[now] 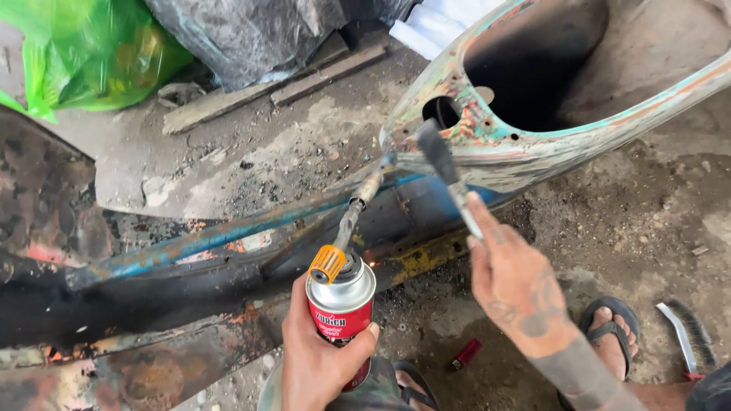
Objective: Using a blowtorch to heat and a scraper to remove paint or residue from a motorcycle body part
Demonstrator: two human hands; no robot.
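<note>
My left hand [320, 358] grips a red and silver gas canister [340, 308] with a torch head and orange knob [328, 263]; its nozzle [371, 186] points at the worn, multicoloured painted edge of a metal body panel [518, 156]. My right hand [512, 278] holds a scraper [445, 171], whose dark blade rests against the same panel edge just right of the nozzle. The paint there is flaking, with turquoise, orange and blue layers showing.
A burnt, rusty metal frame [190, 266] runs across the left. A green plastic bag [84, 49] and a dark tarp [244, 34] lie behind, with wooden planks [266, 91]. A wire brush [689, 339] and a red lighter [466, 354] lie on the dirt floor near my sandalled foot [609, 331].
</note>
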